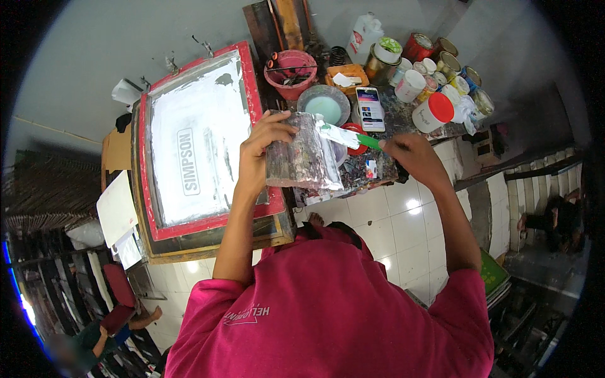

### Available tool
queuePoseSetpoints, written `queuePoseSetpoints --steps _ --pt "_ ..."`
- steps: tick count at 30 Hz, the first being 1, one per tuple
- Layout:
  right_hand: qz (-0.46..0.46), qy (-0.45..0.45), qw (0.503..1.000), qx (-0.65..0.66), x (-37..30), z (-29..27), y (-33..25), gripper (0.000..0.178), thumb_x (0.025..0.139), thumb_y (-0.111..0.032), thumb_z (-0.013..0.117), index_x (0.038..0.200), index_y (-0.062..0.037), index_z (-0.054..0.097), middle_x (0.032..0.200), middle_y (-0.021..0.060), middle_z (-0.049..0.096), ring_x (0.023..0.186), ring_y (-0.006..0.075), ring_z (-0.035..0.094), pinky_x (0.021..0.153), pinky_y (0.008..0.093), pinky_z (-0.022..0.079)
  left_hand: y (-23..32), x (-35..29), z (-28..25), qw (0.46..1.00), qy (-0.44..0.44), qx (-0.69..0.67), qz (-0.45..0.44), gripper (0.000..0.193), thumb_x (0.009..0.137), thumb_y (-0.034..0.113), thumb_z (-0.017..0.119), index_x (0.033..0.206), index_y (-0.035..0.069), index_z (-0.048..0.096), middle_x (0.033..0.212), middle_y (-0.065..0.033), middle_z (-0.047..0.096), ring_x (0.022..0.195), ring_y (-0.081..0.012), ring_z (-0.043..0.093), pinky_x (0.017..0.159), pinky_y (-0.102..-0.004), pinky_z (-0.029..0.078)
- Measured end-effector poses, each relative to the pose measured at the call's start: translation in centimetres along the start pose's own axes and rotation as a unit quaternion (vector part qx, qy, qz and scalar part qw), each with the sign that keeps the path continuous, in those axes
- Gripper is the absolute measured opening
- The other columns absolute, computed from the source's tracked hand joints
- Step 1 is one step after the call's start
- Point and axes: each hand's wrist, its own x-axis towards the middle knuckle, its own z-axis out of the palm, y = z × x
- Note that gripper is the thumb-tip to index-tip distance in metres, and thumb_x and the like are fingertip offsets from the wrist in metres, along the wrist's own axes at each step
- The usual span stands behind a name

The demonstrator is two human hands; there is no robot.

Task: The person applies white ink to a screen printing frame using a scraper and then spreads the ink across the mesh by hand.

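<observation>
My left hand (268, 148) is closed around a wide, ink-stained squeegee (295, 162), tilted above the front of the cluttered table. White ink coats the squeegee's right edge. In my right hand (413, 157) is the handle of a green spatula (368, 142). Its blade, thick with white ink, lies against or very close to the squeegee's upper right corner. To the left rests a red-framed printing screen (255, 104), its mesh (208, 113) smeared with white around a grey printed-word design. A grey-rimmed bowl (340, 101) of pale ink stands just behind the squeegee.
A phone (370, 108) leans beside the bowl. Behind are a pink bucket (290, 85), an orange tray (348, 75) and several paint cans (381, 63). A red-lidded tub (432, 113) stands at right. Another person (94, 340) is at the far lower left.
</observation>
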Motion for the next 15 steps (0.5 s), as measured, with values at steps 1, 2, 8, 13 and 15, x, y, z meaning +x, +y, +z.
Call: queuePoseSetpoints --steps 1,2,8,13,15 --pt "0.002 -0.005 1.0 -0.013 -0.5 -0.3 -0.4 0.048 0.092 -0.043 0.063 0.088 0.0039 0.071 0.064 0.0145 0.057 0.059 0.0206 0.049 0.058 0.0373 0.039 -0.6 0.1 0.0 1.0 0.006 -0.002 0.0 0.021 0.069 0.01 0.08 0.084 0.007 0.066 0.099 -0.0069 0.072 0.119 -0.0307 0.06 0.114 -0.0516 0.031" --pt "0.004 -0.012 1.0 -0.025 -1.0 -0.7 -1.3 0.047 0.092 -0.042 0.063 0.087 0.0039 0.07 0.064 0.0149 0.057 0.059 0.021 0.049 0.058 0.0375 0.039 -1.3 0.0 -0.1 1.0 0.013 -0.004 -0.001 0.023 0.068 0.011 0.081 0.084 0.007 0.066 0.099 -0.0072 0.072 0.118 -0.0306 0.06 0.114 -0.0513 0.031" --pt "0.039 -0.033 0.998 -0.046 -3.5 -2.4 -3.3 0.045 0.093 -0.039 0.064 0.081 0.0047 0.066 0.062 0.0144 0.052 0.057 0.021 0.045 0.057 0.0385 0.037 -2.3 0.9 0.2 1.0 0.014 -0.024 0.012 0.038 0.06 0.017 0.086 0.089 0.006 0.064 0.102 -0.0109 0.071 0.119 -0.0313 0.058 0.112 -0.0489 0.033" --pt "0.02 -0.021 0.999 -0.012 -4.8 -2.7 -2.8 0.045 0.094 -0.039 0.064 0.075 0.0022 0.066 0.06 0.0067 0.052 0.06 0.011 0.046 0.056 0.0314 0.036 -4.0 0.6 0.7 0.999 0.006 -0.033 -0.001 0.045 0.057 0.016 0.089 0.093 0.005 0.064 0.104 -0.012 0.07 0.121 -0.0312 0.057 0.11 -0.0473 0.036" --pt "0.022 -0.028 0.999 0.016 -5.2 -2.8 -2.0 0.046 0.093 -0.04 0.064 0.075 0.0019 0.066 0.06 0.0046 0.053 0.06 0.0102 0.047 0.056 0.0302 0.037 -4.1 0.7 1.0 0.999 0.002 -0.048 -0.011 0.044 0.057 0.014 0.089 0.093 0.005 0.064 0.104 -0.0119 0.07 0.12 -0.0312 0.057 0.109 -0.0459 0.037"
